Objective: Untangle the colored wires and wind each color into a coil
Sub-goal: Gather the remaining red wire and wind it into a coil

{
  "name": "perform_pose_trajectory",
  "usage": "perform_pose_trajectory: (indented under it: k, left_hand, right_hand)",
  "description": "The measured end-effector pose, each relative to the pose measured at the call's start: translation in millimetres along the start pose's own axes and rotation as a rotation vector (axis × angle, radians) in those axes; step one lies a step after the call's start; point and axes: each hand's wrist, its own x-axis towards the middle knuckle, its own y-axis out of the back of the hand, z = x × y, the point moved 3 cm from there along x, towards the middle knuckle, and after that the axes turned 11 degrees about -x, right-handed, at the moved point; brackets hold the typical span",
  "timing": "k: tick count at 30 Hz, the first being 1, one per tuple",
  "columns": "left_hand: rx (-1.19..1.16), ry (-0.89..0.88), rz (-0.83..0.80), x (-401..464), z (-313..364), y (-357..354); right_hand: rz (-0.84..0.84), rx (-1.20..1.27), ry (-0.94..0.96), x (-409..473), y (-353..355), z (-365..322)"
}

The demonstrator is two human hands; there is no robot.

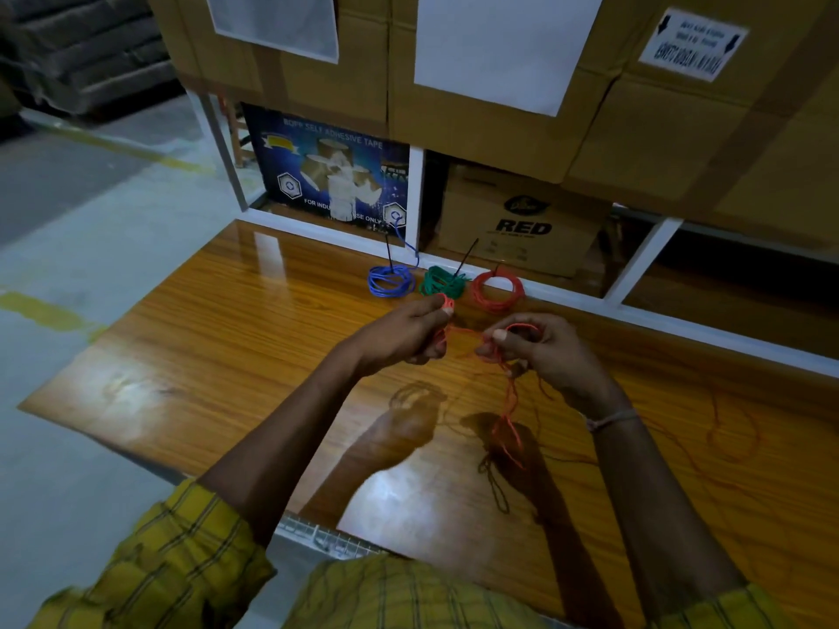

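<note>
Sleeves: yellow checked shirt sleeves (181, 551) fill the bottom edge, with both bare forearms reaching forward over the table.
Loose wire: a thin orange-red wire (508, 415) runs between the two hands above the table's middle, and a tangled length hangs from the right hand down to the tabletop.
Left hand: the left hand (408, 333) is curled around a few turns of this wire, one loop showing over a fingertip.
Right hand: the right hand (535, 347) pinches the same wire between thumb and fingers, a small loop arching over its knuckles; a thin band sits on that wrist.
Finished coils: a blue wire coil (390, 281), a green wire coil (442, 281) and a red wire coil (497, 288) lie in a row at the table's far edge, just beyond the hands; the green one touches or nearly touches its neighbours. Black ties stick up from them.
Table: glossy orange-brown wooden table (204, 320), showing glare and the hands' shadows.
Behind: large brown cardboard cartons (499, 129) rest on a white-framed rack; beneath them stand a blue adhesive-tape box (327, 170) and a carton printed RED (522, 224).
Left side: grey concrete floor (91, 211) with a yellow line.
</note>
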Motion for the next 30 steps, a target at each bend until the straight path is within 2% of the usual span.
perform_pose_trajectory:
  k: [4, 10, 12, 15, 18, 23, 26, 30]
  left_hand:
    - [-0.354, -0.017, 0.027, -1, 3, 9]
    - [-0.651, -0.076, 0.040, -1, 5, 25]
    - [-0.771, -0.109, 0.016, 0, 5, 28]
    - [-0.864, -0.158, -0.022, -1, 7, 30]
    - [-0.747, -0.119, 0.029, -4, 6, 29]
    - [-0.517, -0.045, 0.086, -7, 11, 26]
    - [-0.449, -0.032, 0.087, -8, 19, 20]
    - [-0.364, -0.036, 0.059, -6, 24, 15]
  right_hand:
    - [0.204, 0.021, -0.053, 8, 3, 16]
    - [0.400, 0.007, -0.233, 26, 1, 59]
    - [0.448, -0.089, -0.297, 32, 2, 78]
    - [0.531, -0.381, -0.385, 35, 4, 97]
    - [0.472, -0.428, -0.297, 36, 1, 101]
    - [0.370, -0.196, -0.143, 29, 9, 75]
    - [0.392, 0.002, -0.088, 19, 21, 55]
    - [0.438, 0.134, 0.040, 5, 47, 16]
